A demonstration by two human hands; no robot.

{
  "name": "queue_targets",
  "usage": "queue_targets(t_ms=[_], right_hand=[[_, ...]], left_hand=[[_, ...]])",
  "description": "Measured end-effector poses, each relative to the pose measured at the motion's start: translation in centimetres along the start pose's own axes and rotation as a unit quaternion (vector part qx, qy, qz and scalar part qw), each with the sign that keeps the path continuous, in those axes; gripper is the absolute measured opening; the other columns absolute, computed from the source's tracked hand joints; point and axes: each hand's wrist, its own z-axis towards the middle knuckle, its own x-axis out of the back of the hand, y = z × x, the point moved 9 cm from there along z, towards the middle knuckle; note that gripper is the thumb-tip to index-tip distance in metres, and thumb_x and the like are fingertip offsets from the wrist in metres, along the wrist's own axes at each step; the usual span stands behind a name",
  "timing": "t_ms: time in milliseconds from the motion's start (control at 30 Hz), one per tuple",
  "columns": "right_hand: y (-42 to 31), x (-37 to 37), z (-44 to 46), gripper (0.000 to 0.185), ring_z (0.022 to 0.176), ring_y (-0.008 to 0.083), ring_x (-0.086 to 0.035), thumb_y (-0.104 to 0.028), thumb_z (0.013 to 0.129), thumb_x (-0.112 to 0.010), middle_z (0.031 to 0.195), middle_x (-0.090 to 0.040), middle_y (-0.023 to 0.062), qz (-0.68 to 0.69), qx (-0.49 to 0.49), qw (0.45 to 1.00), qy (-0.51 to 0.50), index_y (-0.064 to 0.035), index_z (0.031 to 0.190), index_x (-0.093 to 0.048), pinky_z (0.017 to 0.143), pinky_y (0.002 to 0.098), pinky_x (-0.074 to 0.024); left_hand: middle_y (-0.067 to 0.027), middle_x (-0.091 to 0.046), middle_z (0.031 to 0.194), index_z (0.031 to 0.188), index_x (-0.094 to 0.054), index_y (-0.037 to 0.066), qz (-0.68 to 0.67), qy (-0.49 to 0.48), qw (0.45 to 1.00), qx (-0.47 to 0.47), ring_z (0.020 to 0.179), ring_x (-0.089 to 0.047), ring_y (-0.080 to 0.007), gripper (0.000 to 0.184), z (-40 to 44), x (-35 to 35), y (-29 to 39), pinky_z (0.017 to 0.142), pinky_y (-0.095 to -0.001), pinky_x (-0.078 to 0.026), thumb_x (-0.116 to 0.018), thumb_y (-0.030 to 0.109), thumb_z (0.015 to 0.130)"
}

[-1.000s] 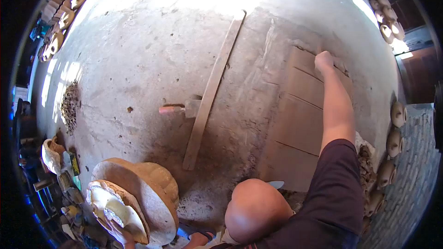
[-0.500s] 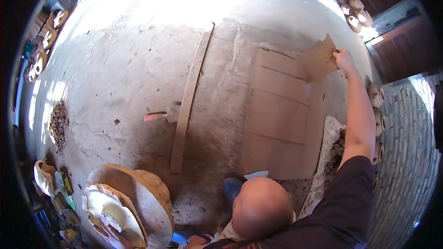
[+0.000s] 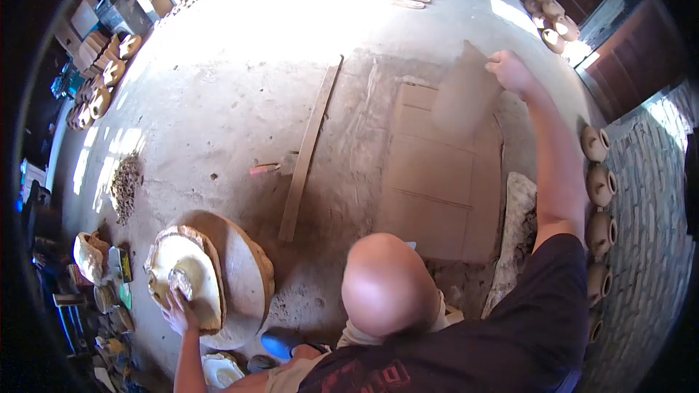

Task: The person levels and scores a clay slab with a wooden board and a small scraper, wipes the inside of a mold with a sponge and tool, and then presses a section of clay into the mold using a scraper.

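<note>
- Brown, clay-looking sheet is up off the floor, hanging to the left of and below the right hand. It's kinda blurry, so the lower edge is hard to make out.
- That hand is closed up, fingers pinching the sheet near its top edge.
- Left hand is well apart from it, fingers loosely spread and touching the raised middle of a white dish-shaped piece with a rough brown rim.
- That piece overlaps a big round disc; can't tell how the two are stacked.
- Below the lifted sheet there's a flat brown slab on the floor, scored with straight lines.
- Floor is grey and pitted, super bright at the far end.
- Left of the slab: a long wooden strip, an orange-handled tool just beside it.
- Round-bellied pots line the right side by some brickwork.
</note>
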Motion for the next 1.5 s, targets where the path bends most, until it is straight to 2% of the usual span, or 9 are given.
queue_targets(t_ms=[333,700,900,1000,1033,1100,1267,1433,1500], right_hand=[[-4.8,-7.5,-13.8,0.029,0.08,0.0251,-0.068,-0.016,0.091,-0.066,0.088,-0.074,0.0171,0.203,-0.02,0.979,0.003,0.0075,0.108,-0.072,0.077,0.0415,-0.0522],[15.9,-19.6,-26.3,0.025,0.077,0.021,-0.068,-0.013,0.092,-0.067,0.087,-0.073,0.0112,0.418,-0.277,0.865,0.004,0.0079,0.104,-0.073,0.068,0.0364,-0.053],[28.4,-26.7,-27.2,0.038,0.089,0.0423,-0.07,-0.029,0.088,-0.067,0.095,-0.074,0.0262,0.064,-0.223,0.973,-0.018,0.0068,0.1,-0.074,0.084,0.0487,-0.0538],[36.7,-33.1,-27.5,0.039,0.094,0.0279,-0.068,-0.028,0.093,-0.067,0.108,-0.072,0.0173,0.22,-0.298,0.926,-0.069,0.0034,0.116,-0.07,0.077,0.0457,-0.0542],[39.4,-35.3,-27.7,0.04,0.095,0.0276,-0.069,-0.03,0.095,-0.065,0.109,-0.072,0.0167,0.266,-0.308,0.909,-0.091,0.0033,0.117,-0.071,0.079,0.0449,-0.0552],[40.3,-36.7,-24.4,0.047,0.105,0.0344,-0.07,-0.037,0.095,-0.063,0.115,-0.073,0.0197,-0.077,-0.088,0.98,-0.162,0.0057,0.111,-0.072,0.095,0.048,-0.0508],[21.2,-27.0,-15.6,0.037,0.09,0.027,-0.07,-0.026,0.089,-0.07,0.101,-0.074,0.0216,0.049,-0.096,0.994,-0.023,0.0044,0.11,-0.071,0.084,0.0417,-0.0523],[-12.0,-21.4,-7.1,0.019,0.077,0.0185,-0.062,-0.017,0.095,-0.065,0.085,-0.069,0.0138,0.093,0.294,0.951,-0.025,0.002,0.093,-0.067,0.074,0.0358,-0.0507],[-27.1,-19.5,-11.5,0.022,0.091,0.0292,-0.071,-0.02,0.096,-0.067,0.093,-0.073,0.0188,0.049,0.352,0.934,-0.023,0.0015,0.099,-0.07,0.082,0.0391,-0.0538]], left_hand=[[-0.0069,-0.007,0.174,0.158,-0.044,0.019,-0.069,0.012,0.995,0.067,0.149,-0.033,-0.04,0.088,-0.7,-0.2,0.0,0.12,-0.0547,-0.032,-0.024,0.08,0.097],[-0.0168,-0.039,0.162,0.161,-0.035,0.024,0.06,-0.002,0.986,-0.157,0.152,-0.024,-0.0407,0.055,2.2,-4.6,-3.9,0.121,-0.054,-0.027,-0.042,0.04,0.109],[-0.019,-0.057,0.144,0.15,-0.046,0.0,-0.46,-0.025,0.879,0.12,0.124,-0.058,-0.0369,0.072,2.4,-5.3,-7.0,0.105,-0.0518,-0.047,-0.068,0.043,0.096],[-0.017,-0.066,0.128,0.144,-0.053,-0.003,-0.657,-0.087,0.733,0.151,0.11,-0.066,-0.0266,0.078,-0.6,-7.3,-7.0,0.092,-0.0393,-0.057,-0.082,0.04,0.084],[-0.0153,-0.066,0.128,0.144,-0.052,-0.001,-0.565,-0.053,0.805,0.175,0.11,-0.066,-0.0249,0.075,-0.5,-8.7,-8.7,0.094,-0.0371,-0.056,-0.081,0.037,0.086],[-0.0182,-0.063,0.133,0.149,-0.043,-0.001,-0.424,-0.041,0.884,0.195,0.117,-0.064,-0.0303,0.083,-3.4,-6.4,-6.6,0.102,-0.0402,-0.052,-0.081,0.033,0.084],[-0.0271,-0.061,0.134,0.147,-0.023,-0.003,-0.432,0.014,0.876,0.215,0.121,-0.064,-0.0396,0.091,-6.8,-2.1,-2.9,0.102,-0.0436,-0.052,-0.081,0.027,0.084],[-0.0263,-0.064,0.13,0.151,-0.027,0.005,-0.479,0.016,0.846,0.234,0.12,-0.065,-0.0402,0.087,-7.2,-0.8,-2.3,0.102,-0.0454,-0.052,-0.08,0.021,0.084],[-0.0227,-0.064,0.133,0.151,-0.037,0.004,-0.502,0.028,0.831,0.239,0.122,-0.064,-0.038,0.085,-8.3,0.0,-2.0,0.103,-0.0432,-0.052,-0.082,0.02,0.082]])
